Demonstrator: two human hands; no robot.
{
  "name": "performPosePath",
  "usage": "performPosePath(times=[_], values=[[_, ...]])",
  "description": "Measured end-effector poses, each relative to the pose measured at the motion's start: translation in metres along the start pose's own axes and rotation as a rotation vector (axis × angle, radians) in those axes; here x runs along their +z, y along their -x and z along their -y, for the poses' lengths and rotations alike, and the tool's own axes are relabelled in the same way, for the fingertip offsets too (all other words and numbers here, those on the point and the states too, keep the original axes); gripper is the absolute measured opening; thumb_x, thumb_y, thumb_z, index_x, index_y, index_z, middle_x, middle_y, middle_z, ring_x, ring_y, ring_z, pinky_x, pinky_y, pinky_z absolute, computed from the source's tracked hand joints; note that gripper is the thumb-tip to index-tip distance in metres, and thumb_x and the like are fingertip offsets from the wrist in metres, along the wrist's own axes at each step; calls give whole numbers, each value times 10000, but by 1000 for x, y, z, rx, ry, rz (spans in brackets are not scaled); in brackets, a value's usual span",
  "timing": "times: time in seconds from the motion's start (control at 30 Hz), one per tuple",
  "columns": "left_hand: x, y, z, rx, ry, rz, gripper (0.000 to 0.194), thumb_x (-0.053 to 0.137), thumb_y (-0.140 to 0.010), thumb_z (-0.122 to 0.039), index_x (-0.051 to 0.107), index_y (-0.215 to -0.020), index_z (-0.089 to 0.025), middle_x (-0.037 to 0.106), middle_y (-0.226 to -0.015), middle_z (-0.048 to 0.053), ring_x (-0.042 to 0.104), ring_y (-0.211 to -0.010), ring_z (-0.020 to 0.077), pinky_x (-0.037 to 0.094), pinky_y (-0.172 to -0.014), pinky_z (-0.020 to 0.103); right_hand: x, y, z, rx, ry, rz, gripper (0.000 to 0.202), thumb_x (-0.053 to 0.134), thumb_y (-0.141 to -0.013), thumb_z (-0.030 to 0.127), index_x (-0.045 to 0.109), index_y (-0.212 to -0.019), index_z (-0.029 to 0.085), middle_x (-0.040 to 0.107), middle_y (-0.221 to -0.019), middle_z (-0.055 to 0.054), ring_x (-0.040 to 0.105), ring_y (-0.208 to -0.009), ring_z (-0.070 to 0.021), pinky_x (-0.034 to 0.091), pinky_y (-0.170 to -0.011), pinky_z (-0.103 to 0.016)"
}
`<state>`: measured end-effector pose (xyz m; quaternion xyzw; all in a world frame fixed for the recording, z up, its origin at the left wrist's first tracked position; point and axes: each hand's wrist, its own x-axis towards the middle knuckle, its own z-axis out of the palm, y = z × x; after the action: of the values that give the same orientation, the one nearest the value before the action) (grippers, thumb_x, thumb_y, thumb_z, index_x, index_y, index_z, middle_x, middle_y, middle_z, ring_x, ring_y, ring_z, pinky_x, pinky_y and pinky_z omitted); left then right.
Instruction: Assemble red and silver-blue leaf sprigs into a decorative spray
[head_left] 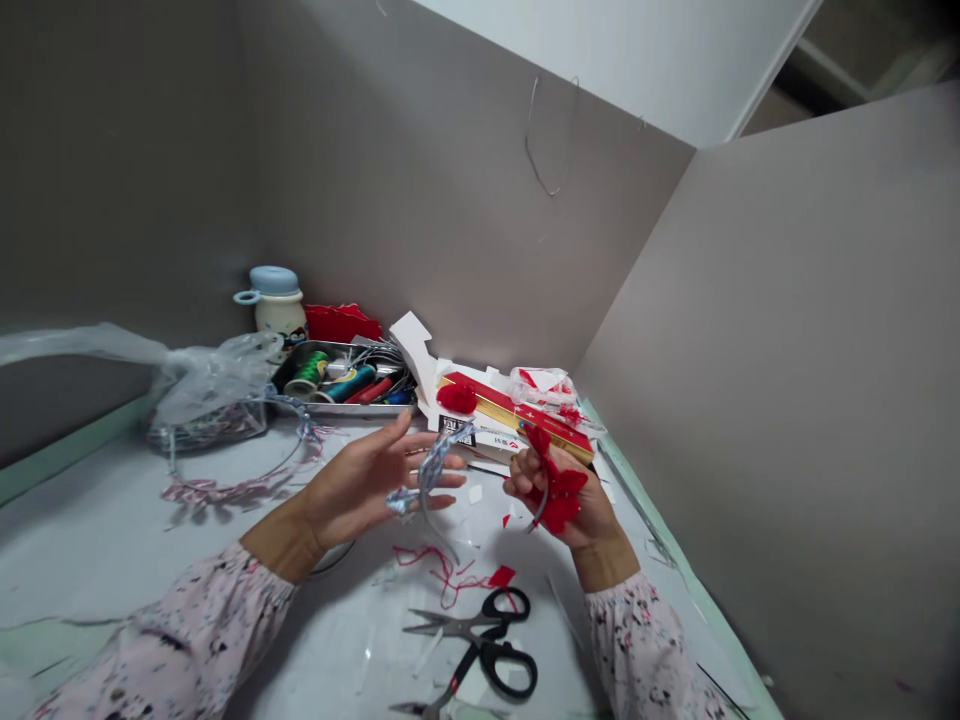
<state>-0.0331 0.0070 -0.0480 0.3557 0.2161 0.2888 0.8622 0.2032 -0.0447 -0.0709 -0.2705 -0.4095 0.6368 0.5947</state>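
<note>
Right hand (591, 512) pinches the red bow (559, 492) by the headband (433, 470), over the counter (330, 650) beyond the scissors (466, 628). Left hand (358, 490) wide open, fingers spread at the headband's blue side. Red thread (448, 575) near scissors.

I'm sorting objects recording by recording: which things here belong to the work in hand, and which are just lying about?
Apparently in the work:
blue-ribboned headband, by the open left hand
red fabric piece, in the right hand

Lying about:
scissors, possibly a tool
red thread
green spool
lidded cup
plastic bag
</note>
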Motion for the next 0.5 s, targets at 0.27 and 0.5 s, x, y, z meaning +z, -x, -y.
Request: performPosePath(times=[0.27, 0.5], values=[[-9, -3, 11, -10, 151, 75, 329, 615, -886, -383, 702, -985, -81, 689, -804, 132, 647, -691, 193, 520, -750, 331, -5, -5, -7, -8, -65, -98, 265, 724, -742, 405, 581, -647, 203, 462, -607, 32, 475, -611, -134, 470, -707, -315], [-10, -6, 17, -14, 208, 204, 333, 560, -889, -309, 657, -1141, -114, 699, -884, 132, 658, -810, 225, 490, -844, 386, -10, -6, -6, -37, -100, -93, 145, 631, -772, 347, 593, -689, 235, 421, -623, 22, 465, -641, -162, 483, -808, -373]])
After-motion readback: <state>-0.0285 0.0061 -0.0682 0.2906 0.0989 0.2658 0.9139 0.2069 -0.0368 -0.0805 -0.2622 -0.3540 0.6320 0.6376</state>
